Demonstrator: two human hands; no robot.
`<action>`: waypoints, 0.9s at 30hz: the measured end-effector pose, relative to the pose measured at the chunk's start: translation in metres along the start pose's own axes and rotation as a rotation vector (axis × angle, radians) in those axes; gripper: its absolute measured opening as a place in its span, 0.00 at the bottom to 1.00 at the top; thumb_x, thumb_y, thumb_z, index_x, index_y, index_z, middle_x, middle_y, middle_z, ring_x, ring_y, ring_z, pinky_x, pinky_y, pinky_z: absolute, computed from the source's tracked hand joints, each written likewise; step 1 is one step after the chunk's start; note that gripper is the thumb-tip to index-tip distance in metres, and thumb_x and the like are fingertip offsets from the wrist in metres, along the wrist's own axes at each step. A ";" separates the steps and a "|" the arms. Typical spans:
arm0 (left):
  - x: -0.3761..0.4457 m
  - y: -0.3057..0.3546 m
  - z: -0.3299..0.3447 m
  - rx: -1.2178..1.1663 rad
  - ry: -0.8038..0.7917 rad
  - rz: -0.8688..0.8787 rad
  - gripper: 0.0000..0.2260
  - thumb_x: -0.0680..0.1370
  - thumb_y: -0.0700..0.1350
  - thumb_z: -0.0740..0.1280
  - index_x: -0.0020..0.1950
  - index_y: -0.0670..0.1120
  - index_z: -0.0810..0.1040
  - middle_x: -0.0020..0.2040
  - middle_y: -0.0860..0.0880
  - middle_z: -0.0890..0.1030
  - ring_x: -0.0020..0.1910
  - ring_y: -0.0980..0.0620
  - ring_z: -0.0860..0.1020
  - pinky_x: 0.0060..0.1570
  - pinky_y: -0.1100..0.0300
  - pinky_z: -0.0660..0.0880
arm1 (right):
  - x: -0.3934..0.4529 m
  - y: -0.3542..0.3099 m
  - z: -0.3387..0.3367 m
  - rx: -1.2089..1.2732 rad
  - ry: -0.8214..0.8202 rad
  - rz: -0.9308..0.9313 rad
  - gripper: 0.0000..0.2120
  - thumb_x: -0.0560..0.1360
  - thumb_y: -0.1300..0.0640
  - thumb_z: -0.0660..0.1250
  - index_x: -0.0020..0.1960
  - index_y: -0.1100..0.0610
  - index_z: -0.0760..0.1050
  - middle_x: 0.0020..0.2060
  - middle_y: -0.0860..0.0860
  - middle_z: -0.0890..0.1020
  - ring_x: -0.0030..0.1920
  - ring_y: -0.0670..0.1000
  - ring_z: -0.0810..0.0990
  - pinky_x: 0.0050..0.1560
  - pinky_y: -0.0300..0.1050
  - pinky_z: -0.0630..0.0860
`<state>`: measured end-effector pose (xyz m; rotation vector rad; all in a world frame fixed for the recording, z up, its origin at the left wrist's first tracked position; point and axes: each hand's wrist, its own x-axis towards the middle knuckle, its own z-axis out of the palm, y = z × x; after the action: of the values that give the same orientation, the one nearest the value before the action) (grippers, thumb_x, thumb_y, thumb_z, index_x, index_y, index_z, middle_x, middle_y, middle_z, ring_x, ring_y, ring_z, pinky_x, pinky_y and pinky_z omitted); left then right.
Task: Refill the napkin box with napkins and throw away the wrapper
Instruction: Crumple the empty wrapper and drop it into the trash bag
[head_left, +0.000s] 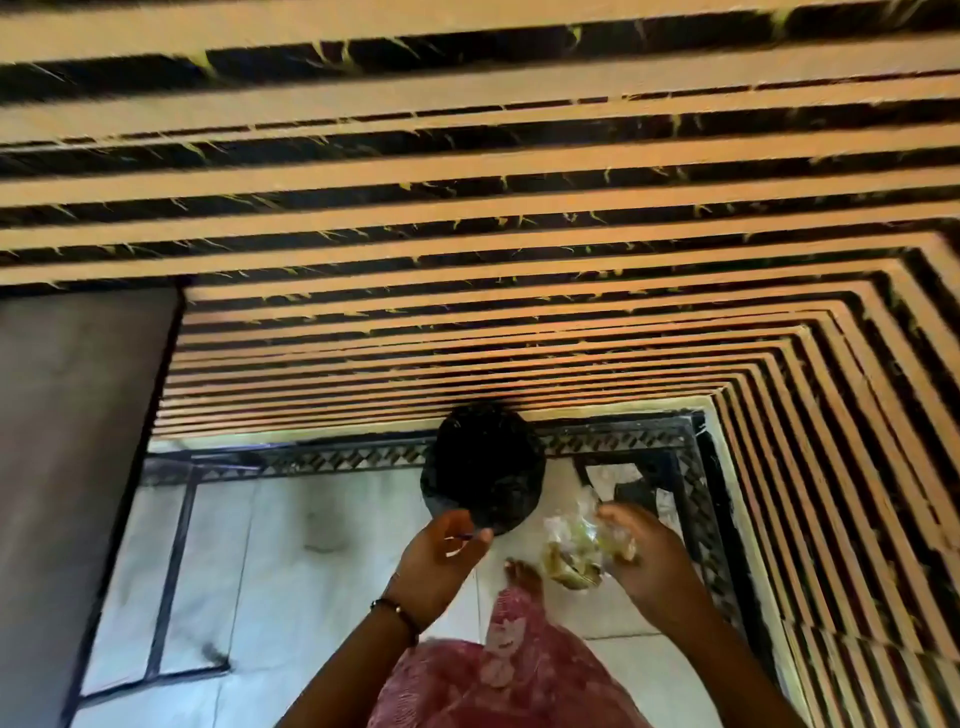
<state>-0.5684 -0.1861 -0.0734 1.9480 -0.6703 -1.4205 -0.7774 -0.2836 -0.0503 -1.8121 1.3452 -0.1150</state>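
Right grip: the right hand (641, 558) holds a crumpled clear plastic wrapper with greenish print (576, 548), its fingers curled round the bundle from above.
Left grip: the left hand (441, 553) is loosely curled and seems to pinch something thin and dark at the near rim of the round black bin lined with a black bag (485, 467); blur leaves it unclear what that is.
Wrapper position: beside the bin on its right, above the pale tiled floor (311, 545), not yet over the opening.
Step in hand: likely binning the wrapper.
Doing it well: carry the bundle across until it sits squarely over the opening, keep it squeezed so the light plastic does not spring open or drift, then let go low inside the liner.
Foot: a bare foot (522, 574) stands just near the bin.
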 end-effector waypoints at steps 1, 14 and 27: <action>0.014 -0.008 0.005 0.015 0.029 -0.038 0.15 0.69 0.58 0.70 0.50 0.53 0.75 0.51 0.50 0.81 0.55 0.48 0.79 0.56 0.50 0.76 | 0.016 0.014 -0.004 -0.020 -0.028 0.020 0.23 0.64 0.72 0.70 0.53 0.51 0.75 0.48 0.47 0.77 0.53 0.53 0.78 0.52 0.41 0.70; 0.206 -0.148 0.063 0.594 -0.109 -0.186 0.29 0.75 0.56 0.58 0.73 0.45 0.58 0.73 0.43 0.63 0.72 0.45 0.62 0.70 0.55 0.58 | 0.203 0.086 0.087 -0.265 -0.023 -0.009 0.17 0.68 0.69 0.68 0.56 0.59 0.76 0.48 0.55 0.79 0.48 0.58 0.79 0.44 0.40 0.66; 0.343 -0.251 0.128 1.166 -0.549 0.255 0.37 0.74 0.59 0.61 0.76 0.49 0.45 0.78 0.48 0.49 0.76 0.45 0.49 0.72 0.40 0.43 | 0.326 0.163 0.225 -0.377 0.255 -0.115 0.19 0.63 0.72 0.62 0.53 0.63 0.70 0.57 0.63 0.71 0.56 0.61 0.71 0.49 0.44 0.66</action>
<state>-0.5822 -0.2867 -0.5059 2.0515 -2.3068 -1.5366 -0.6445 -0.4324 -0.4297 -2.2527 1.5153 -0.1672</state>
